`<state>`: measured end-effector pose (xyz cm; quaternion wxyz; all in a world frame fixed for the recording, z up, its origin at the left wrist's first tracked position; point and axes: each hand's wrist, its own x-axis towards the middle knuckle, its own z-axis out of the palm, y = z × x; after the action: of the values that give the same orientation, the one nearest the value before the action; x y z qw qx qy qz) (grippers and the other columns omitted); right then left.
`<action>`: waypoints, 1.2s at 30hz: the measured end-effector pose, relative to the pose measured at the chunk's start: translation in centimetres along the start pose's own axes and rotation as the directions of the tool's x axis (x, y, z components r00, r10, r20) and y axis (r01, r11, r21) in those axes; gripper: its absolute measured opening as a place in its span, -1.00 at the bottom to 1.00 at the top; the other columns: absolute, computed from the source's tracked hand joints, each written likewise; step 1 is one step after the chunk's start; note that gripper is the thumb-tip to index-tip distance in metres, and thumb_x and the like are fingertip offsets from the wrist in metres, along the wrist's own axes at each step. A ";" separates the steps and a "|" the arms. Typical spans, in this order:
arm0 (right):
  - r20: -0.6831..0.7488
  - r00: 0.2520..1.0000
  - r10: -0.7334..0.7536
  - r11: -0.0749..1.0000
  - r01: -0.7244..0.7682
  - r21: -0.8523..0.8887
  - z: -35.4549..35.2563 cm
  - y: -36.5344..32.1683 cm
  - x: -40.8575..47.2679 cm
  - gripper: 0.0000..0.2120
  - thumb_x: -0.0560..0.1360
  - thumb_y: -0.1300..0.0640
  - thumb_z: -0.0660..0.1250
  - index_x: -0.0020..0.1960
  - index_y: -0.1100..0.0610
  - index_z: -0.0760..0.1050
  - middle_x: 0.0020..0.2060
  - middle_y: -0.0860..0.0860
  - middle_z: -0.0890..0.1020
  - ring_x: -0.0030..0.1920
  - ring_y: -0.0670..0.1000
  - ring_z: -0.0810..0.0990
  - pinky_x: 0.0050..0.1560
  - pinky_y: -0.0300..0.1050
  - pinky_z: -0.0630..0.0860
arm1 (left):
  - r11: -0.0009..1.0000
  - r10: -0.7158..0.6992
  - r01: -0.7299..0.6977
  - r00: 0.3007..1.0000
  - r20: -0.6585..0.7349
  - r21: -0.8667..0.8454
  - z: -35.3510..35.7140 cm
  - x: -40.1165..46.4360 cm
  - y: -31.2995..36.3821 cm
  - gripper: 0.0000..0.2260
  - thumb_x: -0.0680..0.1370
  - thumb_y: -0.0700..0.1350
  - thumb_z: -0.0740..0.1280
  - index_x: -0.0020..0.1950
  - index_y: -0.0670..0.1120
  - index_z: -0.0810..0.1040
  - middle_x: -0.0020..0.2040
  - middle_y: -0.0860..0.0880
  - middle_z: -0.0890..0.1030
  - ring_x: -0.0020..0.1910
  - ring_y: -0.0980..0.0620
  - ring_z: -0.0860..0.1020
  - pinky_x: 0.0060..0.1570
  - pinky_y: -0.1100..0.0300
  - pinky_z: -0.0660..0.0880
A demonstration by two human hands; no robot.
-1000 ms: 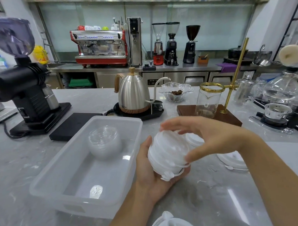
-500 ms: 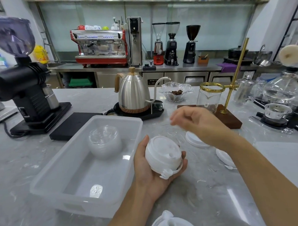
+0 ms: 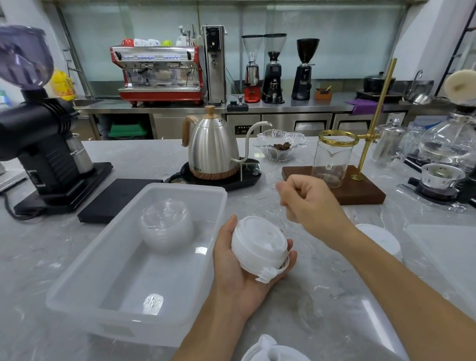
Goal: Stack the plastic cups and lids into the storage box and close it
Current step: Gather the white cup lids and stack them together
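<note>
My left hand [image 3: 235,278] is palm up over the counter, just right of the box, and grips a short stack of white plastic lids [image 3: 257,243]. My right hand [image 3: 308,201] hovers above and behind the stack with its fingers curled; nothing shows between them. The translucent storage box [image 3: 224,200] stands open at centre left. A stack of clear lids [image 3: 165,224] lies in its far end. One white lid [image 3: 382,238] lies on the counter behind my right forearm. Another white lid [image 3: 274,356] sits at the bottom edge.
Behind the box stand a steel kettle [image 3: 213,148] on its base, a flat black scale [image 3: 117,199] and a black grinder [image 3: 42,150]. A glass carafe on a wooden stand [image 3: 365,194] is behind my right hand. A translucent flat panel [image 3: 453,255] lies at right.
My right hand has come off the top of the white lid stack and drawn up and back with its fingers curled. My left hand still holds the stack, slightly lower.
</note>
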<state>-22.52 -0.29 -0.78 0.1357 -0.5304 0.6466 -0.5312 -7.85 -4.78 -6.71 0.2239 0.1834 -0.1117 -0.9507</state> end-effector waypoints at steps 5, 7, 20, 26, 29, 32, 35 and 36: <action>0.351 0.931 0.100 0.964 -0.003 -0.268 -0.6 -0.7 -0.3 -0.71 0.40 -0.14 0.52 0.05 -0.05 0.62 -0.09 -0.12 0.64 -0.24 -0.18 0.54 -0.27 -0.41 0.44 | 1.000 0.016 -0.016 1.000 0.007 0.009 0.0 0.1 0.1 -0.38 0.37 0.17 0.46 0.29 -0.21 0.61 0.14 -0.31 0.67 0.09 -0.28 0.61 0.20 -0.21 0.53; 0.415 0.903 0.114 0.952 0.020 -0.306 -0.5 -0.7 -0.5 -0.63 0.36 -0.13 0.56 0.12 -0.08 0.62 -0.01 -0.14 0.62 -0.22 -0.22 0.53 -0.24 -0.42 0.44 | 1.000 0.011 -0.011 1.000 0.021 -0.017 0.1 0.1 0.1 -0.39 0.42 0.18 0.44 0.35 -0.17 0.57 0.19 -0.29 0.67 0.17 -0.27 0.59 0.19 -0.20 0.54; 0.431 0.899 0.078 0.994 -0.034 -0.107 -1.9 -0.5 -0.3 -0.72 0.42 0.03 0.54 0.12 -0.07 0.62 0.07 -0.05 0.66 0.00 -0.02 0.66 0.06 -0.07 0.63 | 0.998 -0.061 0.061 0.995 0.077 0.011 -0.1 0.0 0.0 -0.45 0.38 0.10 0.52 0.24 -0.21 0.59 0.05 -0.25 0.64 -0.07 -0.21 0.62 -0.09 -0.06 0.59; -0.028 0.989 0.146 0.882 -0.143 -0.449 -5.8 3.5 1.2 -0.71 0.53 0.13 0.42 0.24 -0.01 0.54 0.16 -0.06 0.62 0.04 -0.12 0.58 0.06 -0.19 0.50 | 0.998 -0.051 0.047 0.995 0.083 0.050 -0.4 0.1 -0.1 -0.46 0.29 0.11 0.54 0.08 -0.26 0.64 0.08 -0.25 0.61 -0.06 -0.25 0.60 -0.18 -0.05 0.62; 0.030 0.963 0.267 0.820 -0.211 -0.532 -6.4 5.7 1.0 -0.56 0.53 0.08 0.42 0.38 0.02 0.46 0.35 -0.04 0.52 0.28 -0.03 0.50 0.23 -0.17 0.40 | 0.997 -0.045 0.040 0.996 0.082 0.066 -0.6 0.3 -0.1 -0.46 0.33 0.14 0.50 0.07 -0.28 0.67 0.07 -0.26 0.62 -0.06 -0.25 0.60 -0.20 -0.05 0.63; 0.116 0.930 0.350 0.752 -0.205 -0.627 -5.7 6.8 0.5 -0.41 0.50 -0.02 0.40 0.49 0.02 0.33 0.46 -0.03 0.38 0.43 0.02 0.37 0.39 -0.08 0.30 | 0.997 -0.042 0.036 0.995 0.090 0.073 -0.8 0.5 -0.1 -0.50 0.36 0.16 0.49 -0.09 -0.31 0.74 0.03 -0.26 0.64 -0.05 -0.25 0.60 -0.17 -0.06 0.62; 0.132 0.897 0.423 0.709 -0.237 -0.665 -5.0 7.2 0.2 -0.35 0.48 -0.08 0.40 0.51 0.02 0.29 0.47 -0.01 0.34 0.41 0.06 0.38 0.41 0.01 0.35 | 0.996 -0.036 0.028 0.996 0.087 0.086 -1.0 0.6 0.0 -0.49 0.36 0.16 0.49 -0.09 -0.31 0.74 0.04 -0.27 0.64 -0.06 -0.26 0.61 -0.14 -0.08 0.62; 0.125 0.894 0.431 0.696 -0.242 -0.676 -5.0 7.2 0.3 -0.34 0.47 -0.08 0.40 0.51 0.02 0.29 0.46 0.00 0.34 0.41 0.07 0.38 0.41 0.04 0.36 | 0.995 -0.033 0.025 0.996 0.086 0.093 -1.0 0.6 0.0 -0.49 0.35 0.16 0.49 -0.09 -0.31 0.74 0.04 -0.28 0.64 -0.06 -0.26 0.61 -0.13 -0.08 0.61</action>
<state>-30.21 1.29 -4.69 0.1291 -0.4834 0.8503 -0.1635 -7.92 -5.24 -7.82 0.1966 0.1535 -0.1623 -0.9547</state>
